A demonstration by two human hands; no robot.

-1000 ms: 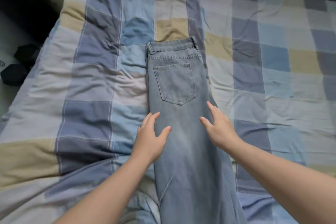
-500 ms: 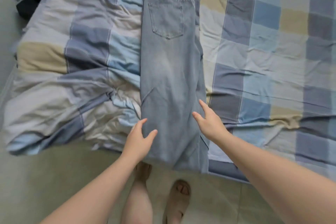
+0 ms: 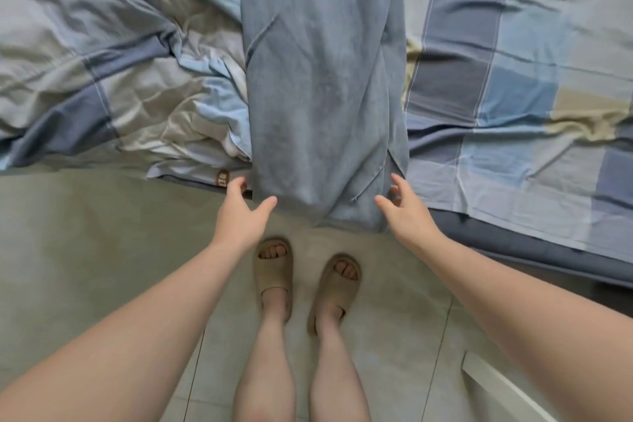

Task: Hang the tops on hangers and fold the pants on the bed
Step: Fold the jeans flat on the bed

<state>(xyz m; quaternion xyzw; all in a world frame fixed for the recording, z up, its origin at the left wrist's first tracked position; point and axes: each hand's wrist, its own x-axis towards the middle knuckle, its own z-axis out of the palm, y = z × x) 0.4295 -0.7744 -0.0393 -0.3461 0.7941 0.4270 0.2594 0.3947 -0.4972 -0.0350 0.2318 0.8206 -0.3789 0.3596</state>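
- a rumpled blue, grey and cream checked bedcover (image 3: pixel 102 72) bunches up on the left of the bed (image 3: pixel 479 235).
- the left hand (image 3: pixel 239 216) hovers at the left hem corner of the pale blue denim pants (image 3: pixel 325 96), fingers (image 3: pixel 236 185) wide and holding nothing; i cannot tell if they touch the cloth.
- the pants lie along the bed as one long strip, legs stacked, with the hem end hanging over the edge towards the tiled floor (image 3: pixel 85 250). the denim looks soft but fairly heavy, and the layers would likely sag and slip apart unless both hem corners are pinched together.
- the right hand (image 3: pixel 409 216) is at the right hem corner, fingers spread and empty.
- the waistband and pockets are cut off at the top and the under leg is hidden. i cannot identify the white edge (image 3: pixel 496 384) at bottom right.
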